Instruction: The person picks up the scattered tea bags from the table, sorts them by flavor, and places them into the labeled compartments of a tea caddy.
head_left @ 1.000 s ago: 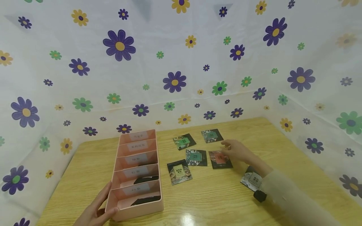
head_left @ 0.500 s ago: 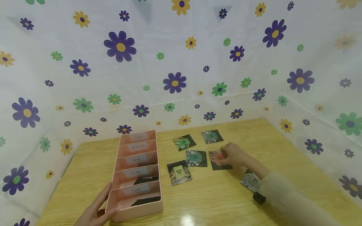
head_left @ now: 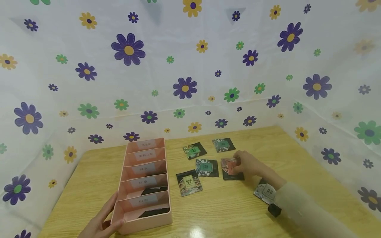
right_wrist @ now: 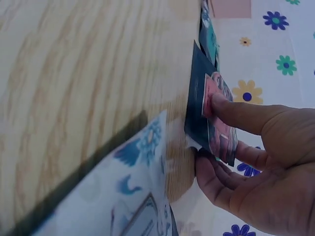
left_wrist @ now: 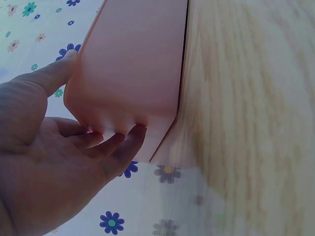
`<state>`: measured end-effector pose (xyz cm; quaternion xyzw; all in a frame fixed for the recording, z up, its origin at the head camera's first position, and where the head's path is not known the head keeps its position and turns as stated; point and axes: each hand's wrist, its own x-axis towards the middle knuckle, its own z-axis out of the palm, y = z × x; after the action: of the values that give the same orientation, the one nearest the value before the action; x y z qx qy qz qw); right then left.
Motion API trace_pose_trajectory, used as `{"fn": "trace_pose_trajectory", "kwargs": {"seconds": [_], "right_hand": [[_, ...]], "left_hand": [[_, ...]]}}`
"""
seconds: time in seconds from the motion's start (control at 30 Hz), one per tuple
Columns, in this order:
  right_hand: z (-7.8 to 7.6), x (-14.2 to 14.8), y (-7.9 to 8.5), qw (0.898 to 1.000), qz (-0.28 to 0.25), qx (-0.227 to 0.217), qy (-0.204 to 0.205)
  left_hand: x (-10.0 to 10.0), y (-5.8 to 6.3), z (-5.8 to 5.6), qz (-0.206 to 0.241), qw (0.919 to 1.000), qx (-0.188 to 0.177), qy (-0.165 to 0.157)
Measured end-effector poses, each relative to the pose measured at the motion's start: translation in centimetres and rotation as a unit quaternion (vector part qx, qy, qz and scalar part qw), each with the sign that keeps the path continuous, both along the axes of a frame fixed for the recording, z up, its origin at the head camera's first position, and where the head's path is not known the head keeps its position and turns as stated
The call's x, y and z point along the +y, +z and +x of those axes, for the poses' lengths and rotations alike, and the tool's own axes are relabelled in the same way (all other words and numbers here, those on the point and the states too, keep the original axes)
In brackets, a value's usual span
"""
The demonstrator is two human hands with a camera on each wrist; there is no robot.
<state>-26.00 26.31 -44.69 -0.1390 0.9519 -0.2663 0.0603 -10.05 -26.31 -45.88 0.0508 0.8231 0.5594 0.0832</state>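
Note:
A pink compartment box (head_left: 146,225) stands at the left of the table, with pale labels inside its sections. My left hand (head_left: 101,216) grips its near left corner; the left wrist view has the thumb and fingers on two sides of the box (left_wrist: 133,54). A flat dark tea sachet with a red label (head_left: 229,168) lies right of the other sachets. My right hand (head_left: 250,163) pinches it by its right edge. In the right wrist view the thumb presses on the red-label sachet's (right_wrist: 198,98) printed face while the fingers reach its underside, partly hidden.
Around it lie a teal-label sachet (head_left: 207,168), a green-label sachet (head_left: 194,150), a yellow-label sachet (head_left: 189,183) and a back sachet (head_left: 224,144). A grey-white sachet (head_left: 265,191) lies partly beneath the right forearm. Dark packets (head_left: 153,212) sit in the nearer sections. Flowered cloth (head_left: 184,66) encloses the table.
My right hand has come down onto the red-label sachet and its thumb and fingers have closed on the edge. The left hand stays on the box.

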Motion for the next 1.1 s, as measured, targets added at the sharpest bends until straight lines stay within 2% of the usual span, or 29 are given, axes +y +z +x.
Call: {"fn": "trace_pose_trajectory", "kwargs": {"seconds": [0.27,0.43,0.6,0.73,0.87,0.97,1.1], "right_hand": [[-0.1,2.0,-0.3,0.996,-0.080,-0.015,-0.028],[0.2,2.5,0.3,0.991,-0.128,-0.033,-0.025],[0.5,2.8,1.0,0.988,-0.147,-0.037,-0.020],[0.8,3.0,1.9,0.987,-0.159,-0.014,-0.015],[1.3,2.8,3.3,0.984,-0.177,0.021,0.001],[1.9,1.8,4.5,0.981,-0.190,0.038,0.007],[2.5,-0.1,5.2,0.980,-0.191,0.059,0.028]], "left_hand": [[-0.1,0.4,-0.3,-0.012,0.9997,-0.020,-0.012],[-0.2,0.5,-0.4,-0.018,0.9994,-0.029,-0.011],[-0.1,0.3,-0.3,-0.015,0.9997,-0.020,-0.008],[-0.1,0.2,-0.3,-0.012,0.9999,-0.006,-0.008],[-0.1,0.1,-0.2,-0.006,0.9999,-0.010,-0.003],[-0.1,-0.1,-0.2,0.003,0.9999,-0.011,0.002],[-0.2,-0.5,-0.1,0.007,0.9998,0.017,-0.004]]}}
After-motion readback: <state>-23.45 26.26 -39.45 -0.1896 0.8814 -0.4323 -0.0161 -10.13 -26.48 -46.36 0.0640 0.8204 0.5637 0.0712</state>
